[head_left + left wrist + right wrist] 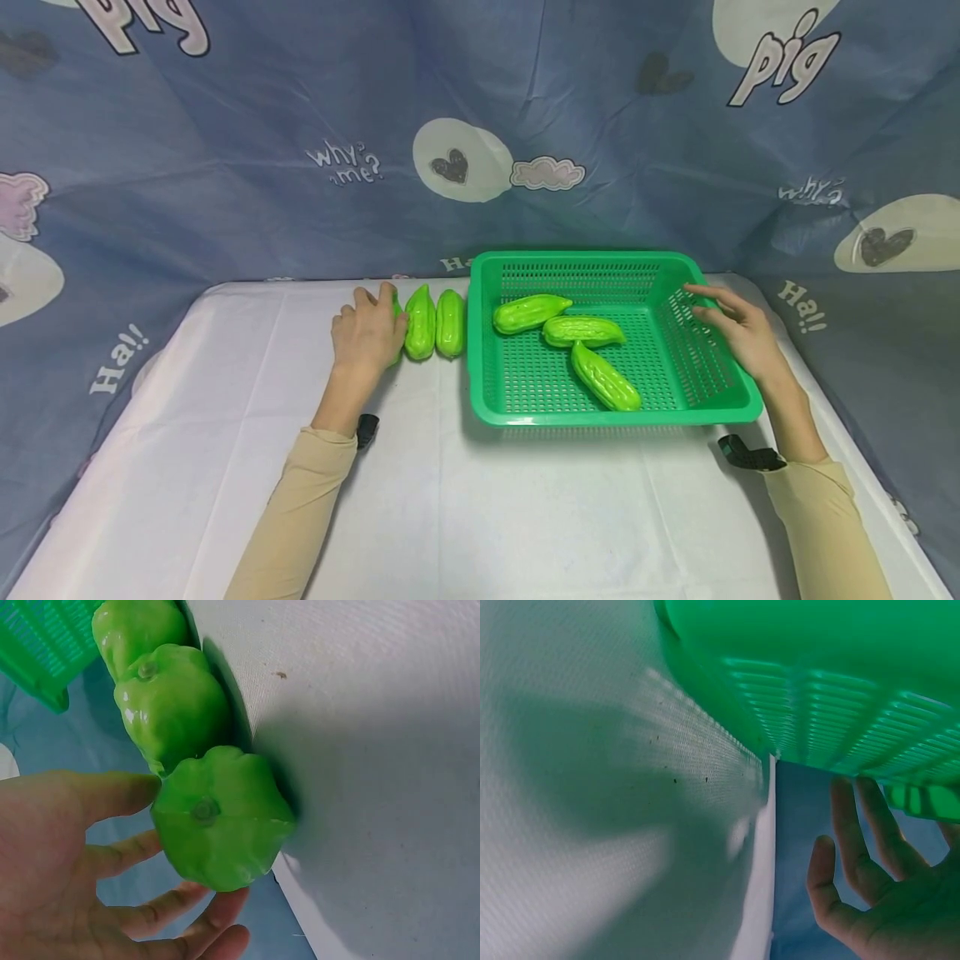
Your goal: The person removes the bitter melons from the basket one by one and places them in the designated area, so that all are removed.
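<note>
The left hand (366, 332) has its thumb and fingers bent around the leftmost vegetable (225, 825), a bumpy green one, grasping it by its sides. In the left wrist view the thumb lies along one side, its tip by the narrow space next to the middle vegetable (420, 325), while the other fingers reach round the opposite side; the blunt stem end faces the wrist camera, clear of the palm. The vegetable is down at the white tablecloth (525, 517), though whether it bears its weight there I cannot tell. The right vegetable (450, 325) completes the row, lying just beside the left wall of a green basket (622, 419). Inside the basket are three similar ones: an upper vegetable (528, 315), a central vegetable (585, 332) and a lower vegetable (606, 379) slanting towards the front. The right hand (742, 333) is at the basket's right side, holding nothing, its fingers loosely extended and spread by the wall; whether they press on it is unclear.
</note>
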Demonstrator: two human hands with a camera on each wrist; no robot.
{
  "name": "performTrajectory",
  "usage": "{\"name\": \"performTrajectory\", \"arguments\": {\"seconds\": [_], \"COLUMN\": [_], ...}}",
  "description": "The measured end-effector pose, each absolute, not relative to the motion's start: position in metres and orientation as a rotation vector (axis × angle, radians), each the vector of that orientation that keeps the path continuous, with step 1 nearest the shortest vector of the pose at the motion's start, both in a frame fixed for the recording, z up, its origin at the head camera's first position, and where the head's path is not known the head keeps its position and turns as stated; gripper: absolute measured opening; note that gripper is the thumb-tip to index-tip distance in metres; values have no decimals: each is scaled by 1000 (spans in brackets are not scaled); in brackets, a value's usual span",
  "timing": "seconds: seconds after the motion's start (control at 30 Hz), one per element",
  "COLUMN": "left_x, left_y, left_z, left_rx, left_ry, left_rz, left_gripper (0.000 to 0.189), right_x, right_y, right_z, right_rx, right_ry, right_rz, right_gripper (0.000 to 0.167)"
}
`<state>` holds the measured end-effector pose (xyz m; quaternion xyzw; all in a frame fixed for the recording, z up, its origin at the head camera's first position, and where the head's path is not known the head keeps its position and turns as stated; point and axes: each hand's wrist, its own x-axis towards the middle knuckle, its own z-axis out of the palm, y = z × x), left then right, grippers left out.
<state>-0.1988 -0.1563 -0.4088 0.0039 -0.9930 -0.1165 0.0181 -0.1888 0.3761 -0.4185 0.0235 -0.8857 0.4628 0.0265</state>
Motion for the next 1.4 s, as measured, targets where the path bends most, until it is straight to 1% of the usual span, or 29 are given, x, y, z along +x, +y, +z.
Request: {"name": "performTrajectory", "arguments": {"seconds": [0.4,0.67,0.93,1.1,1.4], "left_x": [-195,-190,-174,-162,-145], "left_y": [-156,-144,-111,-88,-53], "left_z": [-405,-396,-376,-373,-376], "left_rx": [28,-33,-208,-344,-514], "left_ry": [-3064,-2946,-2784,-2704,-2617], "left_rz": [-348,-373,-298,-307,-247], "left_gripper": [51,51,46,42,39], "right_x": [-187,-186,-186,-186,-187], "right_y": [375,376,374,373,376], "right_z": [-417,-418,-416,-416,-418], "right_rx": [87,86,85,92,87], "right_ry": [-2735,-2736,-2746,-2741,-2739], "right_rz": [1438,1444,1440,1441,1442], "right_gripper": [49,49,49,50,50]}}
